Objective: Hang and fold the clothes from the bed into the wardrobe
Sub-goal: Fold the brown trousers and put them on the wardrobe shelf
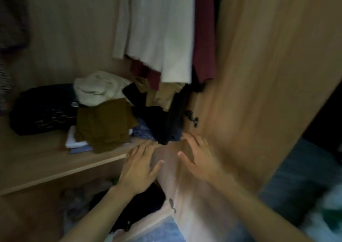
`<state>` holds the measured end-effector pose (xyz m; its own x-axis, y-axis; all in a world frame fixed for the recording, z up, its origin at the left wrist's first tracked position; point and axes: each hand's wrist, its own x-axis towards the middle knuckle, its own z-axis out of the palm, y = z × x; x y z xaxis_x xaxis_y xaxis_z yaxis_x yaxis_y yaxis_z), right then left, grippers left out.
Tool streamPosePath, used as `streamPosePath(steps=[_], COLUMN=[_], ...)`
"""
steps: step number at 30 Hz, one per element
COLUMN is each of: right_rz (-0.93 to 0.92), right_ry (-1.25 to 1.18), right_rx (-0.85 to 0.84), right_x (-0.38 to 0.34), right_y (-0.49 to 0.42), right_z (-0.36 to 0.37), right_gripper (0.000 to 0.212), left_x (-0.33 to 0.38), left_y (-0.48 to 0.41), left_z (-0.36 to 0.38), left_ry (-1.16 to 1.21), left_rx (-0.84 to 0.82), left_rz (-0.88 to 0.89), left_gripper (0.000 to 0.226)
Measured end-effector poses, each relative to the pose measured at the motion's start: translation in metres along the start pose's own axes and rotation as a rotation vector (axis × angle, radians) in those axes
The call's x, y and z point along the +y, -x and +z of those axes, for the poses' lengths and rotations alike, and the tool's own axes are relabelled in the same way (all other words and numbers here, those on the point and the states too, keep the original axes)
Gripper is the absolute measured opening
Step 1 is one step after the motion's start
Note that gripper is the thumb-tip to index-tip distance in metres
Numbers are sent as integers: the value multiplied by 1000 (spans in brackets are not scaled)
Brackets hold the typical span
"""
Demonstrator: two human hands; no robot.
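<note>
This looks like the stowing step: the left hand [140, 165] and right hand [196, 156] lie spread on a pale garment [172, 186], gripping nothing, at the shelf [55, 160] edge. Next, it likely needs pushing in beside the folded pile [103, 125].

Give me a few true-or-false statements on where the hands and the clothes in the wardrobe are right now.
1. The left hand and the right hand both have straight, spread fingers. True.
2. The olive-brown folded garment lies on the shelf. True.
3. The white hanging garment hangs to the right of the maroon garment. False: it hangs to its left.
4. The black bag sits at the right end of the shelf. False: it sits to the left of the olive-brown folded garment.
5. The left hand grips a hanger. False: it grips nothing.
</note>
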<state>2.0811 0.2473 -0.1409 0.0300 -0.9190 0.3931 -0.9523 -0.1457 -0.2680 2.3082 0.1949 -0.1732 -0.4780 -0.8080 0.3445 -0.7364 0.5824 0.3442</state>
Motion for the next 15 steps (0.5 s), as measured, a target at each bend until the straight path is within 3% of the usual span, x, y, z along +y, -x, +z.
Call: streamPosePath(steps=[6, 9, 15], right_rz=[225, 332, 571], right_ry=[238, 258, 267], right_rx=[-64, -27, 65], right_x=[29, 42, 68], right_y=[101, 153, 265], right_z=[-53, -83, -138], right_gripper=[68, 67, 66], left_x=[80, 128, 222], left_y=[22, 34, 55], left_z=[53, 67, 81], left_ry=[253, 279, 279], left_rx=[-112, -170, -247], left_rz=[124, 262, 433], left_gripper=[65, 75, 73])
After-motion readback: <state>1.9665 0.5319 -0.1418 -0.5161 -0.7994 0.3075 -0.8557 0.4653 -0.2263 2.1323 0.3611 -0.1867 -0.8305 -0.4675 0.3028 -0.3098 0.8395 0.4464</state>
